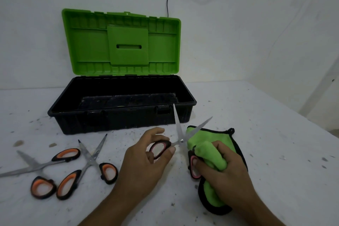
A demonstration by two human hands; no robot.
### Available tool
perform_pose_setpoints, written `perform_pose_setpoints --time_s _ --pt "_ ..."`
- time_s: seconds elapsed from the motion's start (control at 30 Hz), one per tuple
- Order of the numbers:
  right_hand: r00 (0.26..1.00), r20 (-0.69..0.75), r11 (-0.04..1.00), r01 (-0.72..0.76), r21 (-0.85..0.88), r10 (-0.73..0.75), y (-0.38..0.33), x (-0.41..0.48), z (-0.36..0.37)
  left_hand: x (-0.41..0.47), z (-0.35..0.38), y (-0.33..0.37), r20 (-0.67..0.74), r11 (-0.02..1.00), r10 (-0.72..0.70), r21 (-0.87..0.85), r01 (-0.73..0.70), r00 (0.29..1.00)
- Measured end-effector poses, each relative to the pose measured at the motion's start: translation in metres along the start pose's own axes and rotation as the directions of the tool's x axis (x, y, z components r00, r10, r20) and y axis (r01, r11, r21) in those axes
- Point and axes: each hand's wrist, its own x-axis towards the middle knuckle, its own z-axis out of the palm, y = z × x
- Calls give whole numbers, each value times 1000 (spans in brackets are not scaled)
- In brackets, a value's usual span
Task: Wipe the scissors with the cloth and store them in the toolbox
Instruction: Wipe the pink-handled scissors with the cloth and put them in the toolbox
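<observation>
A pair of scissors with pink-and-black handles (178, 135) is spread wide open just in front of the toolbox. My left hand (146, 159) grips its left handle loop. My right hand (222, 169) clutches the bunched green cloth (211, 154) together with the other handle loop, a fingertip poking through it. One blade points up toward the toolbox, the other lies over the cloth. The toolbox (60, 108) stands open, with a black base, an upright green lid (121, 42) and nothing visible inside.
Two more open pairs of scissors with orange-and-black handles lie at the left: one pair (36, 166) near the table's left edge, the other pair (89, 163) beside it. The white table (266, 134) is speckled with dirt. A wall stands close behind the toolbox.
</observation>
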Motion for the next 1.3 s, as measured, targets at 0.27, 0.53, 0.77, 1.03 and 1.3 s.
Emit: perform_pose_setpoints --time_s 0.27,0.53,0.77,1.03,1.3 --pt "999 -20 998 -41 57 42 0 0 -4 8 -6 -6 -5 995 -91 -46 91 996" --pt "999 42 1000 25 18 -26 4 -3 -4 3 4 -4 444 469 -284 -709 527 850" --pt "993 33 988 114 -100 -111 -4 -1 -10 6 5 -2 446 374 -320 -751 544 836" --pt "957 77 844 283 -455 -279 -7 16 -10 7 5 -6 430 446 -355 -702 555 830" --pt "776 300 331 537 -776 -555 -3 15 12 5 7 -12 388 567 -303 -660 492 870"
